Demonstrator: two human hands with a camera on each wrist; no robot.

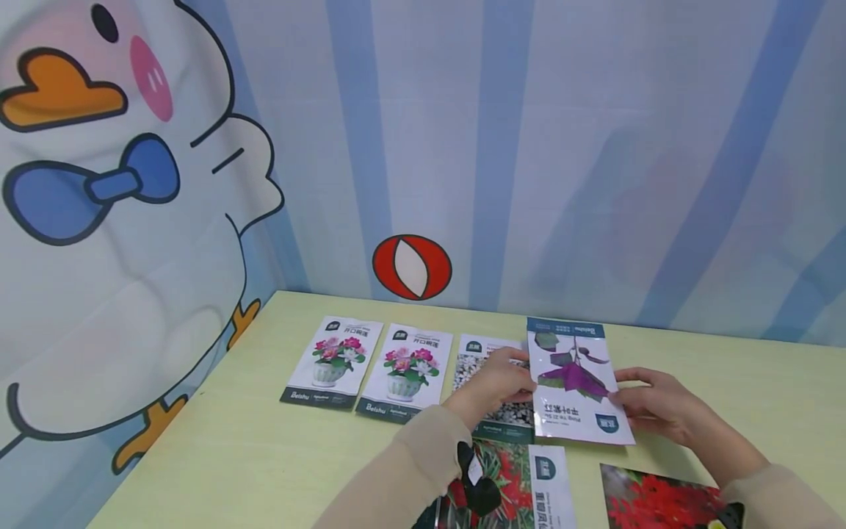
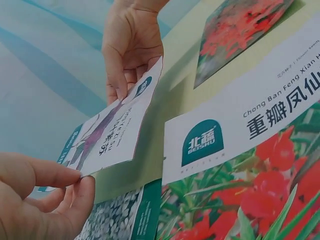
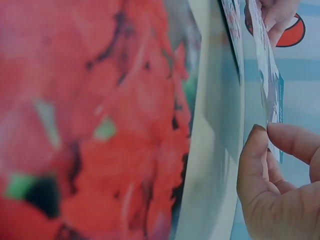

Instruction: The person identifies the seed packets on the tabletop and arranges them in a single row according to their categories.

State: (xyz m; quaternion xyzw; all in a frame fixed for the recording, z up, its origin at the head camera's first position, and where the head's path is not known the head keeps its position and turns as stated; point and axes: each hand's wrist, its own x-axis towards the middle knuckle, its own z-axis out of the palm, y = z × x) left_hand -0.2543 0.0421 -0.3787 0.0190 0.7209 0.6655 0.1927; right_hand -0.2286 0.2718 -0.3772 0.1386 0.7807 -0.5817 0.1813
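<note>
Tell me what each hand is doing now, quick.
Left hand: closed, pinching the purple-leaf packet by one side edge.
Right hand: closed, pinching the same packet by its opposite edge.

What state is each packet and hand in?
Glossy white purple-leaf packet, held up, tilted.
Left hand, pinching that packet.
Right hand, pinching that packet.
Leftmost white rectangular pink-flower packet, lying face up.
Second white rectangular pink-flower packet, lying face up.
Grey-speckled white rectangular packet, face up, partly hidden.
White-edged red-flower rectangular packet, lying, print sideways.
Rightmost red-flower packet, lying, partly out of frame.
</note>
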